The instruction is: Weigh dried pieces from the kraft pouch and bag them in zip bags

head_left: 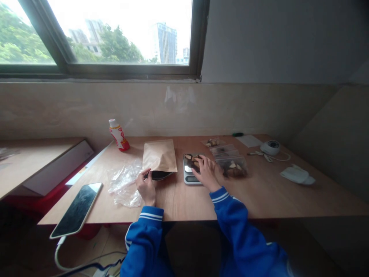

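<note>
A brown kraft paper pouch [160, 154] lies on the table, its dark mouth gaping toward me. My left hand [146, 187] pinches the left corner of that mouth between thumb and fingers. To the right stands a small white kitchen scale [188, 180] with a display at its front. Brown and cream dried slices [192, 161], perhaps mushroom, are heaped on its plate. My right hand [206, 173] reaches over this heap, thumb and fingers apart around the slices and touching them. Its fingertips partly hide the heap.
Clear plastic bags with similar pieces [235, 167] lie right of the scale. Crumpled clear plastic [127, 184], a phone [77, 209] on a cable and a drink bottle [118, 134] are at left. A white dome camera [270, 147] and folded white item [296, 175] are at right.
</note>
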Demonstrator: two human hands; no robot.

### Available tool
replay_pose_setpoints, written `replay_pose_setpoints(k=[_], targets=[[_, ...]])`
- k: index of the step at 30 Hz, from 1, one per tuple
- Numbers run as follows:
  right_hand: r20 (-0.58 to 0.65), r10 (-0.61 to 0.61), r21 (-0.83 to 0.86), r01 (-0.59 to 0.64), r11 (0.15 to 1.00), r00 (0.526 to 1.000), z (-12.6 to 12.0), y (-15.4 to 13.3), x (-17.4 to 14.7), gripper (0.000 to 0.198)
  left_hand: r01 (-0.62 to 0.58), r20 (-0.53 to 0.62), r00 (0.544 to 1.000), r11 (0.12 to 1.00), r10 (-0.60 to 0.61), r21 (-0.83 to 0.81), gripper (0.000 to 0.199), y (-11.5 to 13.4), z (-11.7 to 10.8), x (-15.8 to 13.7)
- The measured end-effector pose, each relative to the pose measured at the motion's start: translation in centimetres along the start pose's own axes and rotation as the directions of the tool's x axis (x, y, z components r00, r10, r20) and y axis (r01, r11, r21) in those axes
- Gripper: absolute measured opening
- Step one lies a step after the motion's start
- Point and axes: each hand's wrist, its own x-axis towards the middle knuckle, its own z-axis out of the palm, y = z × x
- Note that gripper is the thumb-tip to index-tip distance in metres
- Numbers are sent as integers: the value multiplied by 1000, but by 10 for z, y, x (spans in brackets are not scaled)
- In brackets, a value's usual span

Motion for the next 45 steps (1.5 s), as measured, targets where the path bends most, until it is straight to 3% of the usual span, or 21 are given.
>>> replay_pose_setpoints(k=[5, 11, 16, 22, 30, 38, 45], targets=[[51, -50, -44, 52, 998, 997, 4, 1, 2, 17, -9, -12, 1000, 1000, 9, 22, 28, 0, 0, 1], [-18, -26, 111, 28, 993, 999, -19, 2, 0, 10, -26, -11, 1000, 999, 27, 46, 27, 1, -1, 1], [-197, 217, 261, -162, 952, 956, -38, 49, -31, 19, -11, -11, 1000, 999, 12, 50, 26, 3, -1, 0], [-111, 313, 300, -269, 915, 943, -24, 105, -76, 25, -13, -15, 1000, 996, 14, 83, 28, 1, -1, 1], [-84, 263, 159, -247, 956, 961, -23, 102, -79, 24, 5, -14, 1000, 995, -3, 100, 28, -2, -1, 0], [-88, 285, 163, -268, 949, 955, -21, 105, -82, 24, -1, -9, 1000, 993, 2, 117, 28, -4, -1, 0], [-111, 258, 60, -252, 966, 960, -19, 106, -79, 26, -73, 21, 997, 983, 70, 166, 24, -7, 3, 2]])
